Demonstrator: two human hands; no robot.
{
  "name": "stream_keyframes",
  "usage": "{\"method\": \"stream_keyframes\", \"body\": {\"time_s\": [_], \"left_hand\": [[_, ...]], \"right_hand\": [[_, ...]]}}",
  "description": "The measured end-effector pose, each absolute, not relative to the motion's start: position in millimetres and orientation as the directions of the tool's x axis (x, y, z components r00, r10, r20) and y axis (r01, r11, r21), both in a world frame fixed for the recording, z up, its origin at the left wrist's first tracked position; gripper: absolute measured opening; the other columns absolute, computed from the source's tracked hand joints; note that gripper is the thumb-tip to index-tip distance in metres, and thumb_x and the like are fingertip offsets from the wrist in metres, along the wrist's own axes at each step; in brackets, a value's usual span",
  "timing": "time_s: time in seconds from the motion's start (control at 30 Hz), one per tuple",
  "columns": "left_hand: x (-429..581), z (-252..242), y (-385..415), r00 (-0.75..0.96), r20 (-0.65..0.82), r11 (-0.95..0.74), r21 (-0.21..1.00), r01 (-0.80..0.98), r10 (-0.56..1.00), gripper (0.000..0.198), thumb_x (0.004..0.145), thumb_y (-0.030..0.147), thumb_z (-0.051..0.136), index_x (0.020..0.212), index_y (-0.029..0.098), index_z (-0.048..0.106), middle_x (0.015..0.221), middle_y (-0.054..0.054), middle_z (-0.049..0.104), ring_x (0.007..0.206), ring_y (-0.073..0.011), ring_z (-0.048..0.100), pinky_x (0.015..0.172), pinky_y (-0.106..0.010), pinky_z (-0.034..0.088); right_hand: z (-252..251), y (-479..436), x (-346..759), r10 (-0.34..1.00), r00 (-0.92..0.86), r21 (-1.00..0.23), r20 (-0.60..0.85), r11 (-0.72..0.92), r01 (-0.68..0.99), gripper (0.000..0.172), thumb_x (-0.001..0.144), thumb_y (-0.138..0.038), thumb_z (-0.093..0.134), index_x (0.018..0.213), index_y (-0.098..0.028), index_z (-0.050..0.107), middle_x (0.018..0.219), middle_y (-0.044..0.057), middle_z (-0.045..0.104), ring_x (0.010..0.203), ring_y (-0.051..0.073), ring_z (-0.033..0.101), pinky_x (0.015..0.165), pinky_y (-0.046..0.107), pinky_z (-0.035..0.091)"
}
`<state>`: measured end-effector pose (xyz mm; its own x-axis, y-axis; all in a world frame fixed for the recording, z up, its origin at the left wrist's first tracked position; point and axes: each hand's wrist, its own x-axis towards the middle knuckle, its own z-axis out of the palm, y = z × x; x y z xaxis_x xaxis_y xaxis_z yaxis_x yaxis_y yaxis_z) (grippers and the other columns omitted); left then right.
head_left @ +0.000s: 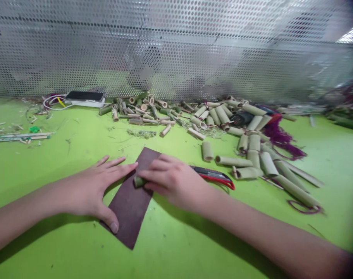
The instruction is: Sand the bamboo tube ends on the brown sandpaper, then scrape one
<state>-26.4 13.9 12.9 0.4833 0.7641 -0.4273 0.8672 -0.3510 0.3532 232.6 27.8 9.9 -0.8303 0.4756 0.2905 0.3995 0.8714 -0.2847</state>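
Note:
A dark brown sheet of sandpaper (132, 211) lies flat and slanted on the green table. My left hand (92, 188) is spread open, its thumb pressing the sheet's near left corner and a fingertip at its far left edge. Over the sheet's upper half, my right hand (173, 180) closes round a short green bamboo piece (139, 181), whose end pokes out at the left, against or just over the sheet. Most of that piece is hidden by the fingers. Just beyond my right hand lies a red and black utility knife (215, 176), partly covered by the hand.
Cut bamboo tubes (253, 155) are heaped at the back and right, with purple string (283, 137) among them. A phone on a white power bank (85, 99) with a cable stands at the back left. Thin sticks (22, 136) lie left. A perforated metal screen (164, 50) closes off the back.

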Motion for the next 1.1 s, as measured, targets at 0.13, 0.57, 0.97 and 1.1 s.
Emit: {"method": "stream_keyframes", "body": {"time_s": [0.13, 0.57, 0.97, 1.1], "left_hand": [[-26.9, 10.7, 14.9, 0.500, -0.403, -0.369, 0.362, 0.856, 0.767, 0.137, 0.052, 0.079, 0.079, 0.159, 0.039, 0.001, 0.167, -0.005, 0.000, 0.151, -0.0429, 0.001, 0.120, -0.064, 0.019], [-27.3, 12.6, 15.3, 0.516, -0.409, -0.387, 0.360, 0.849, 0.752, 0.141, 0.048, 0.086, 0.075, 0.159, 0.038, 0.001, 0.167, -0.006, 0.001, 0.151, -0.0429, 0.003, 0.120, -0.064, 0.018], [-27.7, 9.5, 15.4, 0.525, -0.395, -0.406, 0.348, 0.845, 0.754, 0.144, 0.046, 0.086, 0.076, 0.159, 0.037, 0.000, 0.167, -0.007, -0.001, 0.151, -0.0434, 0.001, 0.120, -0.066, 0.014], [-26.5, 11.7, 15.4, 0.525, -0.419, -0.402, 0.349, 0.846, 0.741, 0.143, 0.048, 0.086, 0.074, 0.159, 0.036, -0.002, 0.167, -0.009, -0.001, 0.152, -0.0429, 0.002, 0.120, -0.066, 0.014]], "right_hand": [[10.4, 28.6, 233.1, 0.322, -0.915, -0.257, 0.242, 0.931, 0.259, 0.022, 0.098, -0.030, 0.059, 0.117, -0.024, 0.069, 0.093, 0.000, 0.071, 0.084, 0.016, 0.055, 0.079, 0.032, 0.045], [8.5, 33.2, 233.6, 0.582, -0.768, -0.357, 0.266, 0.800, 0.482, 0.022, 0.100, -0.027, 0.057, 0.115, -0.023, 0.072, 0.097, 0.002, 0.071, 0.089, 0.015, 0.056, 0.082, 0.031, 0.047], [11.4, 32.3, 232.9, 0.313, -0.909, -0.383, 0.274, 0.903, 0.195, 0.022, 0.095, -0.027, 0.064, 0.115, -0.020, 0.072, 0.093, 0.002, 0.072, 0.082, 0.016, 0.056, 0.080, 0.032, 0.046], [11.5, 36.5, 233.2, 0.589, -0.759, -0.351, 0.279, 0.798, 0.490, 0.022, 0.096, -0.020, 0.061, 0.116, -0.017, 0.072, 0.096, 0.006, 0.071, 0.084, 0.018, 0.057, 0.074, 0.032, 0.046]]}}
